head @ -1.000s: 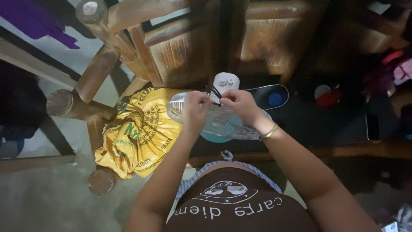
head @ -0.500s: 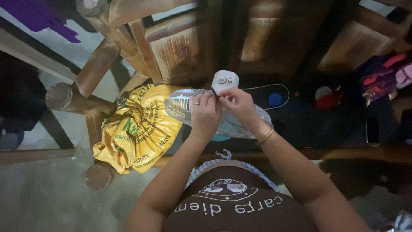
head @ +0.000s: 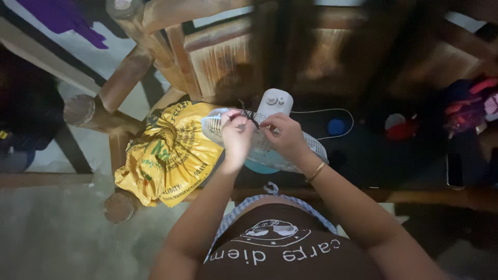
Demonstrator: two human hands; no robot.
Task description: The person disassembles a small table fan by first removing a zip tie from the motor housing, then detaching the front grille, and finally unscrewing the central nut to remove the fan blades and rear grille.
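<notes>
Head view: our left hand [head: 236, 136] and right hand [head: 282, 136] pinch a thin dark tie [head: 251, 119] between fingertips, atop the fan grille [head: 306, 148]. We judge fastening underway; next calls for a steady pull.

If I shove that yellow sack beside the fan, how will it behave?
The yellow sack looks soft: creased skin, bunched tied neck, so probably it deforms rather than slides. Its bulging fill suggests weight. It leans on the wooden chair leg, so likely slumps, not rolls.
</notes>
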